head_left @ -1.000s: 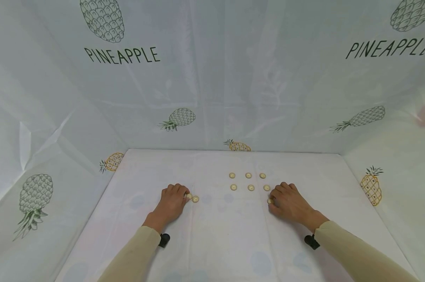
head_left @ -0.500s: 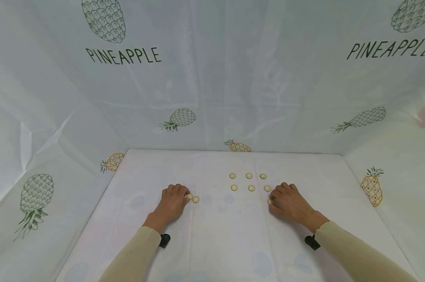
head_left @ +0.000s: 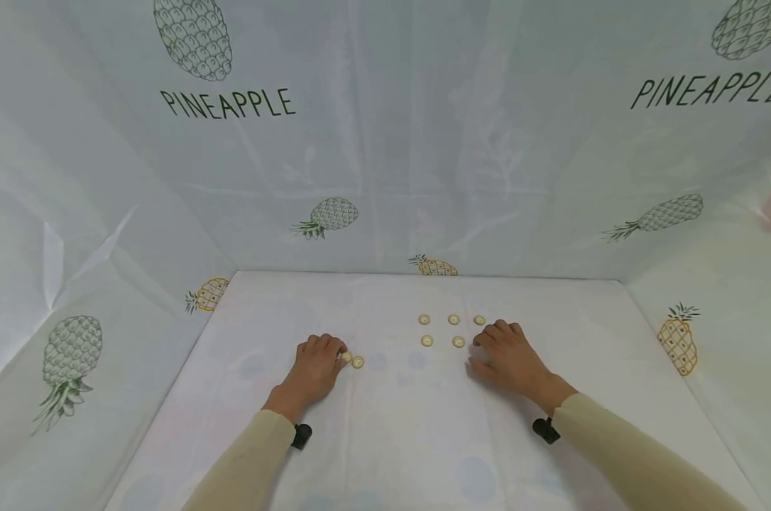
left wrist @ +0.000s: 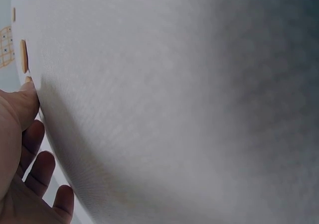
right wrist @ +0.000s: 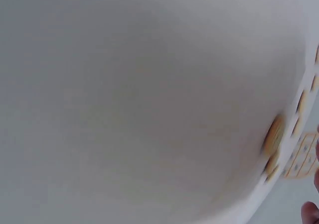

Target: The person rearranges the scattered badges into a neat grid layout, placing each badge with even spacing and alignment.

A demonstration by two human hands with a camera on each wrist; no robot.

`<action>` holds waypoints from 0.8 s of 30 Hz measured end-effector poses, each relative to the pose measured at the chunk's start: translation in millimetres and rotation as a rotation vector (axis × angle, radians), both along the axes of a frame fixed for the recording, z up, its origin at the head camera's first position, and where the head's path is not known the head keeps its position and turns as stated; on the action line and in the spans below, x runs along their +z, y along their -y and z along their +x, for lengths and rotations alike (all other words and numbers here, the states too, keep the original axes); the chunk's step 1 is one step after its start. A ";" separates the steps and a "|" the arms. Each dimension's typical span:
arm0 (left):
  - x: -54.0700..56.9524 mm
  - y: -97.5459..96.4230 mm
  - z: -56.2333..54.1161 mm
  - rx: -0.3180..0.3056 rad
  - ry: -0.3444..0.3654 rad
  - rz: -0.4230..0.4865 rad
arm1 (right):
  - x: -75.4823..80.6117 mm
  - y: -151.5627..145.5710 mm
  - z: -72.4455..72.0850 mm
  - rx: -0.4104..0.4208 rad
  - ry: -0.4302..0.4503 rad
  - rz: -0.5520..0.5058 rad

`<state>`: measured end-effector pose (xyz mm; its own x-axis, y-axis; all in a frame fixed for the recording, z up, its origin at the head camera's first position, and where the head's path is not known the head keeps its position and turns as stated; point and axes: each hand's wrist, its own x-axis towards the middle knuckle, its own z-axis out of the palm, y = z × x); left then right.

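My left hand (head_left: 315,365) rests on the table at left, thumb and index finger pinching a small round pale wooden disc (head_left: 346,356). Right beside it lies a second disc (head_left: 358,362). Over on the right, my right hand (head_left: 507,358) hovers low with thumb and fingers spread apart and no disc visible between them. Just left of its fingers is a disc (head_left: 458,341) in the front row. In the right wrist view, a nearer disc (right wrist: 273,134) lies on the cloth, fingertips off at the right edge. The left wrist view shows the thumb (left wrist: 29,97) against a disc's edge.
More discs lie in two short rows: one disc (head_left: 427,341) in front, and behind it the back-left disc (head_left: 424,319), back-middle disc (head_left: 454,319) and back-right disc (head_left: 479,320). A white cloth covers the table (head_left: 398,440). Pineapple-printed sheeting (head_left: 385,142) walls the back and sides.
My right hand has let go of the disc it was at and moved left, now hiding that disc and the right front-row one. The left hand keeps its pinch in place.
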<state>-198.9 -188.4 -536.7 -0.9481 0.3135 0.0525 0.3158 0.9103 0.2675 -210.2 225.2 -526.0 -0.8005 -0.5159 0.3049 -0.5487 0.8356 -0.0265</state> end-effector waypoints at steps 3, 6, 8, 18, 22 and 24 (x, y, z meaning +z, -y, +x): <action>-1.8 1.0 -0.1 0.001 0.002 -0.005 | 0.2 21.7 -4.0 0.004 0.000 -0.008; -2.4 1.5 -0.4 0.002 0.006 -0.005 | 0.2 46.8 -7.4 0.028 0.018 -0.017; -1.9 1.6 -0.3 0.003 0.005 -0.008 | 1.6 64.9 -9.3 0.054 0.034 -0.029; -1.3 3.7 -0.4 0.004 0.000 -0.020 | 11.7 150.4 -16.8 0.187 0.078 -0.047; -2.6 3.2 -1.9 -0.006 -0.012 -0.029 | 8.3 174.5 -17.9 0.238 0.062 0.019; -1.9 2.2 -2.6 -0.012 -0.010 -0.027 | 7.0 183.0 -18.2 0.250 0.064 0.045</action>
<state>-201.5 -190.6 -538.6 -0.9437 0.3265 0.0534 0.3296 0.9133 0.2393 -228.4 42.1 -519.1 -0.6632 -0.7123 0.2300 -0.7369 0.6752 -0.0338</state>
